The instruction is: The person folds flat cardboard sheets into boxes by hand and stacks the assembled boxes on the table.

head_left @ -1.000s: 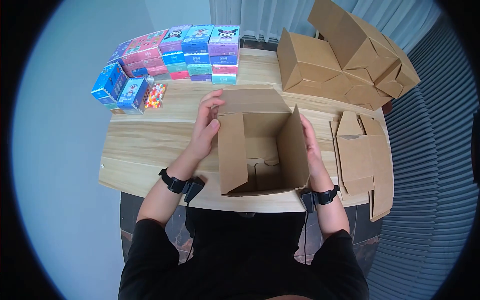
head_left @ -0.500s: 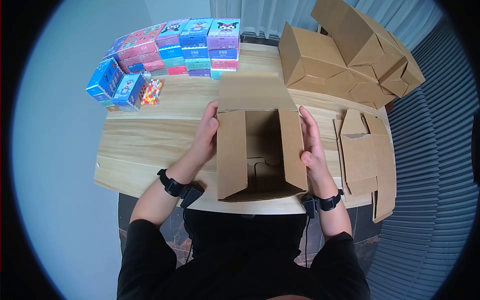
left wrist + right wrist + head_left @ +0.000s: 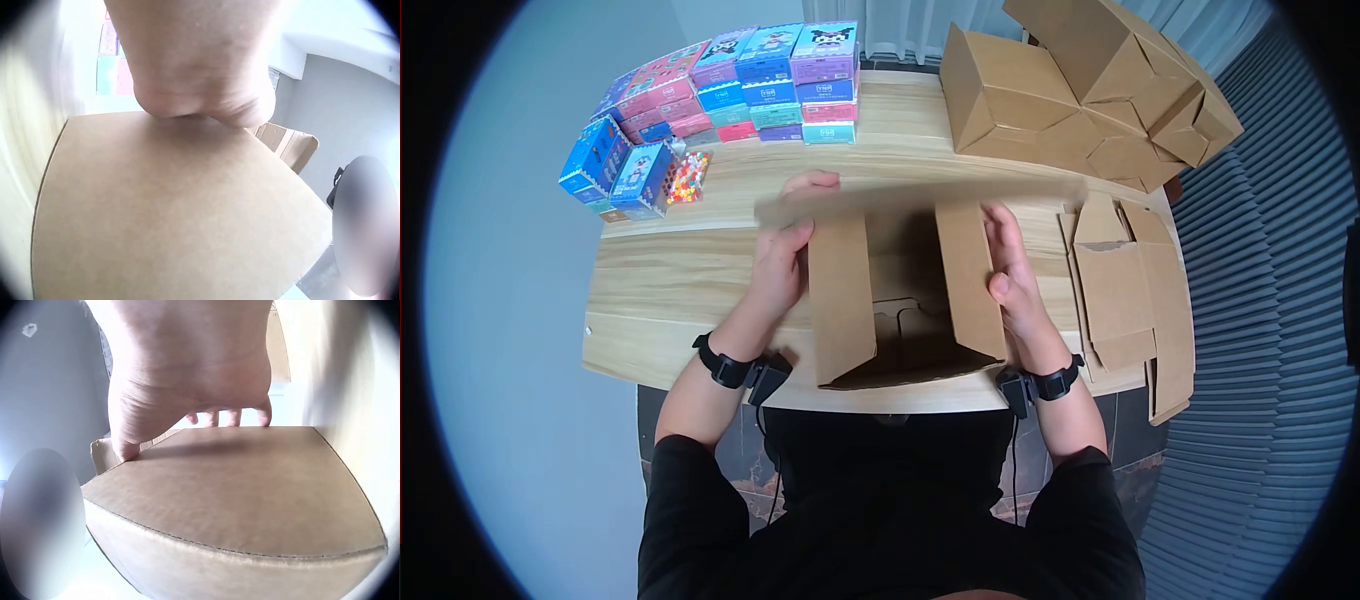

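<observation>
An open cardboard box (image 3: 840, 300) stands near the table's front edge, its mouth up. Both side flaps lean inward over the opening, and the dark interior shows between them. The back flap (image 3: 930, 197) stands almost edge-on and blurred. My left hand (image 3: 776, 270) holds the box at its back left corner, thumb by the top edge and fingers reaching behind the flap. On the other side, my right hand (image 3: 1020, 295) grips the right wall. In the right wrist view its fingertips (image 3: 234, 417) reach past the far edge of that wall, with the thumb at the top edge.
Stacks of colourful small boxes (image 3: 770, 90) fill the back left, with a bag of coloured beads (image 3: 689, 177) before them. Larger cardboard boxes (image 3: 1020, 110) lie at the back right. Flattened cardboard (image 3: 1115, 290) rests along the table's right side.
The right flap has tipped from upright to inward. The back flap has swung up from lying back. My right thumb has come round to the box's near right side.
</observation>
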The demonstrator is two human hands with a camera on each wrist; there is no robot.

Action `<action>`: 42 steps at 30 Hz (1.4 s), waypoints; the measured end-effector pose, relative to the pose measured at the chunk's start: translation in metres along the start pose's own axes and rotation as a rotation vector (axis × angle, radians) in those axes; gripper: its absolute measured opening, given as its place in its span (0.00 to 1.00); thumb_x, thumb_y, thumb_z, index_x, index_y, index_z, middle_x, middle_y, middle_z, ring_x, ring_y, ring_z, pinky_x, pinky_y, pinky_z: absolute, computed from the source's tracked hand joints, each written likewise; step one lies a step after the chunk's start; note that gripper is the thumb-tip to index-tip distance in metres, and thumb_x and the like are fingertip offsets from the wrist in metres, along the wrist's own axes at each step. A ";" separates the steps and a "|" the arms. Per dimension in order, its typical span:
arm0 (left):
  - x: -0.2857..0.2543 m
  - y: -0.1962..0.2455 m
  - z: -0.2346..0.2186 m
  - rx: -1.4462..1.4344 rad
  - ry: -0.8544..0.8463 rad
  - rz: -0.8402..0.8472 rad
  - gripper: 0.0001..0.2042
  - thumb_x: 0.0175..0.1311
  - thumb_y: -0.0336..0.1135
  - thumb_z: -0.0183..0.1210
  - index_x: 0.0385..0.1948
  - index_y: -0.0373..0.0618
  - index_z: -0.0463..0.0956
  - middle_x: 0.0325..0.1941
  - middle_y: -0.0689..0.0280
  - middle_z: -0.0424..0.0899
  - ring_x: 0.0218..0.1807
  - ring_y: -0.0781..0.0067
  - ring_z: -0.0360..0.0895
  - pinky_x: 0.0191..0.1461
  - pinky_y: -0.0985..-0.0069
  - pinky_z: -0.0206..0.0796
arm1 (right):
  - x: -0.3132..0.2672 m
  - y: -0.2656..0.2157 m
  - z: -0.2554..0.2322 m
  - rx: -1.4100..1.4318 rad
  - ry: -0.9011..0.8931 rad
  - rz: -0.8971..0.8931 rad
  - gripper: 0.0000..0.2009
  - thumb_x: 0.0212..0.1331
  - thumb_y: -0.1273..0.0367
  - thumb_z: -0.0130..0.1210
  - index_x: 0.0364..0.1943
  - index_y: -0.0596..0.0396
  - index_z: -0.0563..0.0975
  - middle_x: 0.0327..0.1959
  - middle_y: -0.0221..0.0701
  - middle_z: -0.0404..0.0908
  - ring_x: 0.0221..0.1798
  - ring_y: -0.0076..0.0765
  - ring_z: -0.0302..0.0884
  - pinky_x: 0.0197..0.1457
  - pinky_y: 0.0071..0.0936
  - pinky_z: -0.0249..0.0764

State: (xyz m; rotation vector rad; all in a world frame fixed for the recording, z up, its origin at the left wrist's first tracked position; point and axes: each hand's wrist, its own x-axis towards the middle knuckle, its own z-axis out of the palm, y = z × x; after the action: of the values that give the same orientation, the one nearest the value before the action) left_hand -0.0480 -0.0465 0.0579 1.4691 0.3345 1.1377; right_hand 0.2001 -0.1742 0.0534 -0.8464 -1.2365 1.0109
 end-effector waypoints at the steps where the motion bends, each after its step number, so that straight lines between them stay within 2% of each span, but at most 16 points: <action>1: 0.003 0.003 0.000 0.174 -0.038 0.134 0.17 0.67 0.34 0.47 0.53 0.35 0.73 0.60 0.59 0.70 0.60 0.71 0.69 0.64 0.73 0.59 | -0.001 0.003 -0.002 0.010 0.005 -0.014 0.51 0.53 0.43 0.62 0.73 0.56 0.48 0.71 0.40 0.55 0.75 0.42 0.50 0.76 0.37 0.45; 2: -0.003 0.006 0.004 -0.108 0.043 -0.064 0.15 0.65 0.30 0.47 0.50 0.37 0.75 0.61 0.58 0.67 0.60 0.68 0.68 0.64 0.73 0.59 | 0.000 0.004 -0.004 0.013 0.009 -0.021 0.51 0.53 0.43 0.62 0.73 0.56 0.48 0.71 0.40 0.55 0.75 0.42 0.50 0.76 0.37 0.45; 5: -0.001 0.002 -0.001 0.106 -0.027 0.126 0.14 0.64 0.25 0.46 0.47 0.40 0.77 0.61 0.58 0.68 0.60 0.67 0.68 0.64 0.72 0.59 | 0.001 0.000 -0.005 0.043 -0.084 -0.039 0.45 0.57 0.53 0.62 0.73 0.54 0.49 0.71 0.39 0.55 0.74 0.40 0.52 0.76 0.35 0.46; 6: -0.002 0.003 -0.005 -0.043 -0.040 0.002 0.12 0.61 0.23 0.47 0.41 0.41 0.79 0.60 0.58 0.70 0.60 0.67 0.68 0.64 0.71 0.59 | 0.001 -0.006 -0.002 0.004 -0.046 0.039 0.42 0.58 0.59 0.60 0.73 0.54 0.49 0.71 0.39 0.55 0.74 0.40 0.52 0.76 0.35 0.47; 7: -0.003 0.002 -0.004 -0.038 -0.046 0.006 0.12 0.61 0.23 0.47 0.41 0.41 0.79 0.60 0.58 0.70 0.60 0.67 0.68 0.64 0.71 0.59 | 0.001 -0.011 0.000 -0.035 -0.009 0.117 0.40 0.59 0.65 0.58 0.73 0.53 0.49 0.71 0.39 0.55 0.74 0.39 0.53 0.76 0.35 0.47; 8: -0.002 0.004 0.000 -0.002 -0.090 0.017 0.12 0.59 0.22 0.47 0.39 0.41 0.79 0.58 0.57 0.71 0.60 0.66 0.68 0.64 0.70 0.59 | 0.001 -0.011 -0.002 0.000 -0.075 0.034 0.37 0.59 0.74 0.53 0.73 0.53 0.50 0.71 0.38 0.55 0.75 0.39 0.52 0.76 0.35 0.48; 13: 0.002 0.008 -0.003 0.033 -0.159 0.146 0.10 0.59 0.27 0.49 0.36 0.41 0.79 0.56 0.55 0.73 0.63 0.58 0.66 0.68 0.64 0.56 | 0.000 -0.010 -0.001 0.009 -0.071 0.002 0.37 0.59 0.75 0.52 0.73 0.53 0.50 0.71 0.39 0.55 0.75 0.39 0.53 0.76 0.35 0.49; 15: 0.003 0.025 0.001 0.148 -0.219 0.197 0.13 0.60 0.39 0.51 0.36 0.41 0.80 0.59 0.53 0.72 0.67 0.52 0.62 0.71 0.56 0.50 | 0.000 -0.011 -0.002 0.015 -0.070 -0.010 0.36 0.59 0.75 0.51 0.73 0.53 0.50 0.71 0.39 0.55 0.74 0.39 0.53 0.76 0.35 0.49; 16: 0.002 0.035 0.005 0.149 -0.223 0.198 0.13 0.60 0.39 0.51 0.36 0.41 0.80 0.59 0.53 0.72 0.67 0.52 0.62 0.71 0.56 0.50 | 0.000 -0.012 -0.003 -0.005 -0.063 0.003 0.36 0.59 0.75 0.51 0.73 0.53 0.50 0.71 0.40 0.55 0.74 0.39 0.53 0.76 0.35 0.49; 18: -0.007 0.061 0.014 0.305 -0.255 0.216 0.20 0.58 0.51 0.51 0.37 0.43 0.81 0.61 0.53 0.72 0.70 0.49 0.59 0.73 0.50 0.45 | 0.000 -0.012 -0.004 -0.021 -0.048 0.018 0.36 0.59 0.76 0.51 0.73 0.54 0.50 0.71 0.40 0.55 0.74 0.40 0.53 0.76 0.36 0.49; 21: -0.020 0.089 0.026 0.625 -0.420 0.336 0.21 0.55 0.54 0.56 0.39 0.44 0.81 0.59 0.54 0.74 0.71 0.46 0.58 0.73 0.45 0.42 | 0.000 -0.010 -0.005 -0.015 -0.058 0.003 0.37 0.59 0.76 0.50 0.73 0.54 0.49 0.72 0.41 0.54 0.75 0.40 0.52 0.77 0.36 0.49; 25: -0.035 0.111 0.043 0.808 -0.515 0.325 0.19 0.50 0.48 0.63 0.40 0.46 0.81 0.58 0.57 0.75 0.71 0.44 0.58 0.74 0.42 0.40 | 0.000 -0.004 -0.007 0.018 -0.083 -0.036 0.37 0.58 0.76 0.50 0.73 0.55 0.49 0.72 0.42 0.54 0.75 0.40 0.52 0.77 0.37 0.49; 27: -0.040 0.112 0.045 0.945 -0.502 0.256 0.18 0.45 0.37 0.67 0.41 0.47 0.81 0.58 0.59 0.75 0.71 0.44 0.59 0.73 0.44 0.44 | 0.001 -0.002 -0.007 0.025 -0.081 -0.033 0.37 0.58 0.75 0.50 0.73 0.55 0.49 0.72 0.42 0.54 0.76 0.40 0.52 0.77 0.37 0.49; 30: -0.049 0.103 0.046 0.840 -0.424 0.195 0.18 0.44 0.31 0.67 0.41 0.47 0.81 0.58 0.59 0.76 0.71 0.45 0.60 0.73 0.48 0.49 | 0.000 0.000 -0.008 0.036 -0.106 -0.058 0.37 0.58 0.72 0.49 0.73 0.56 0.48 0.73 0.42 0.54 0.76 0.41 0.52 0.77 0.38 0.48; 40: -0.064 0.091 0.041 0.849 -0.379 0.206 0.16 0.50 0.35 0.64 0.42 0.44 0.79 0.60 0.56 0.75 0.71 0.41 0.59 0.71 0.48 0.51 | -0.001 0.002 -0.008 0.099 -0.095 -0.041 0.35 0.62 0.66 0.49 0.73 0.56 0.49 0.73 0.40 0.54 0.76 0.40 0.51 0.77 0.37 0.48; 42: -0.067 0.087 0.038 0.773 -0.282 0.177 0.17 0.54 0.38 0.63 0.45 0.45 0.78 0.63 0.57 0.72 0.72 0.42 0.59 0.72 0.48 0.50 | -0.002 0.003 -0.009 0.128 -0.087 -0.025 0.34 0.64 0.65 0.49 0.73 0.55 0.50 0.73 0.40 0.54 0.76 0.39 0.51 0.77 0.36 0.48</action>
State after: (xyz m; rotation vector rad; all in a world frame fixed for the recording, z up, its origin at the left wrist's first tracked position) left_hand -0.0847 -0.1435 0.1102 2.3487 0.4827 0.9562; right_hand 0.2089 -0.1746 0.0485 -0.6915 -1.2388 1.1042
